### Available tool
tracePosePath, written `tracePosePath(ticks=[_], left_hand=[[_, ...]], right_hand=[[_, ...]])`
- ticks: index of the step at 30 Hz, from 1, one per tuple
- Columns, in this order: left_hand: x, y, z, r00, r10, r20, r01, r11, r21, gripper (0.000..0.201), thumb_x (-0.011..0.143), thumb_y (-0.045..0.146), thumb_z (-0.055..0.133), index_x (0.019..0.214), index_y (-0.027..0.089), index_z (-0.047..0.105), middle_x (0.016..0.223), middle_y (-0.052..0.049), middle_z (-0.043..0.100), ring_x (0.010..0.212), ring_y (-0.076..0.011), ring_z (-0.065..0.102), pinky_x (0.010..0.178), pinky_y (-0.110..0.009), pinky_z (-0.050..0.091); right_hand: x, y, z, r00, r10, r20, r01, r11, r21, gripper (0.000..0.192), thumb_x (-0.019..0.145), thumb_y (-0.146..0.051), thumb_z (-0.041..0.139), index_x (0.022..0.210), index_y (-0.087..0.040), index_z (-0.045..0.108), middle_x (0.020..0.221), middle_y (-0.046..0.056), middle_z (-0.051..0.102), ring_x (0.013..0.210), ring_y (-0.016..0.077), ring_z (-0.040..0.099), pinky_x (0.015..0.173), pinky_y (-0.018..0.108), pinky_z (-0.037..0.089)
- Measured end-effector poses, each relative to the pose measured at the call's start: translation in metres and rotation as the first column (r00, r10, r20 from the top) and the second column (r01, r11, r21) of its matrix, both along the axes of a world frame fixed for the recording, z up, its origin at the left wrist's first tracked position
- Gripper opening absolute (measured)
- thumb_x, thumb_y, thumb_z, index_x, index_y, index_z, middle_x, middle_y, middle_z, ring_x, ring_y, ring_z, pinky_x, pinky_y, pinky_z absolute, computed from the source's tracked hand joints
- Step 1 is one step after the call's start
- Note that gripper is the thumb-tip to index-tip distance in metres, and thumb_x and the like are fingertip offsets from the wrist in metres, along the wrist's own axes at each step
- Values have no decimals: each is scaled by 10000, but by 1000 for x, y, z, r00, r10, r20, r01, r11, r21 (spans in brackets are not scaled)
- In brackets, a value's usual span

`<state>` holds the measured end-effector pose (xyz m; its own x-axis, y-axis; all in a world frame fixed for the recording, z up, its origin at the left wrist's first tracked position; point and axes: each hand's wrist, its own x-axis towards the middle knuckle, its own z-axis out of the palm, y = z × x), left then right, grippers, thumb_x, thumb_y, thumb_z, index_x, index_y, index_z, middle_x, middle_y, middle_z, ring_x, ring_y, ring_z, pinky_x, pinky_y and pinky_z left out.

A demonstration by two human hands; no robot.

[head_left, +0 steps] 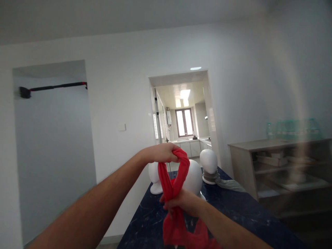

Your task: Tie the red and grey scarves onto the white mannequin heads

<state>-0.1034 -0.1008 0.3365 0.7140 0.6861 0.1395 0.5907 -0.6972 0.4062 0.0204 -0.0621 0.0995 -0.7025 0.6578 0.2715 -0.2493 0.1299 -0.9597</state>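
A red scarf [183, 166] is stretched between my hands in front of a white mannequin head [195, 178]. My left hand [164, 153] is raised and closed on the scarf's upper loop. Lower down, my right hand [181, 201] grips the scarf where its two strands come together. Below that hand, the loose ends hang toward the dark blue marbled table [147, 221]. The scarf and my hands cover part of the middle mannequin head.
Another white mannequin head [154, 173] stands at the left. A third head [209, 162] wears a grey scarf [229, 184] trailing over the table. At right is a shelf unit [242, 147] with bottles [293, 129] on top. A doorway opens behind.
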Motion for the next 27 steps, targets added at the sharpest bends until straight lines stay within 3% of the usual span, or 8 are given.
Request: tracePosePath(ticks=[3, 5, 10, 14, 18, 21, 27], left_hand=[[-23, 1, -4, 998, 15, 61, -3, 980, -201, 152, 801, 337, 744, 759, 211, 670, 583, 37, 504, 511, -119, 368, 500, -294, 245], [-38, 6, -9, 988, 20, 154, 25, 958, -286, 184, 797, 345, 770, 765, 205, 656, 552, 52, 461, 499, -105, 322, 507, -298, 208], [-67, 34, -34, 896, 33, 444, 111, 949, -296, 264, 814, 356, 792, 714, 199, 605, 509, 73, 420, 495, -87, 302, 524, -286, 210], [-79, 57, -62, 772, 19, 635, 237, 919, -316, 284, 784, 331, 820, 677, 187, 600, 491, 71, 428, 500, -92, 344, 534, -262, 295], [-88, 72, -91, 666, 81, 741, 314, 871, -377, 294, 823, 324, 808, 667, 188, 599, 494, 95, 352, 512, -89, 318, 661, -266, 444], [-94, 82, -108, 651, 119, 750, 323, 850, -416, 375, 834, 309, 800, 594, 202, 532, 505, 87, 352, 522, -91, 318, 766, -295, 489], [-100, 96, -125, 624, 157, 765, 358, 813, -459, 377, 855, 307, 787, 592, 199, 539, 519, 76, 366, 531, -101, 328, 714, -286, 477]], right_hand=[[52, 14, 6, 977, 56, 207, -64, 998, 29, 200, 671, -189, 793, 865, -173, 745, 512, -95, 541, 404, 62, 408, 410, 198, 320], [93, 21, 21, 949, 25, 313, -47, 997, 62, 149, 694, -193, 778, 830, -171, 721, 507, -101, 517, 399, 48, 371, 384, 183, 243], [185, 28, 71, 872, -72, 484, 31, 995, 93, 172, 779, -289, 767, 863, -165, 681, 489, -113, 457, 401, 42, 310, 382, 168, 231], [238, 30, 92, 840, -101, 534, 78, 995, 64, 303, 857, -443, 765, 920, -164, 663, 493, -123, 409, 404, 34, 242, 378, 170, 180], [267, 33, 88, 845, -103, 525, 120, 993, 3, 401, 908, -578, 704, 913, -183, 633, 489, -133, 363, 404, 44, 224, 387, 185, 239], [272, 35, 76, 860, -105, 499, 143, 989, -38, 443, 918, -625, 678, 898, -187, 618, 510, -134, 340, 427, 47, 209, 387, 188, 224], [271, 43, 60, 871, -99, 481, 144, 988, -57, 442, 923, -609, 691, 917, -172, 625, 537, -131, 335, 433, 40, 213, 398, 186, 184]])
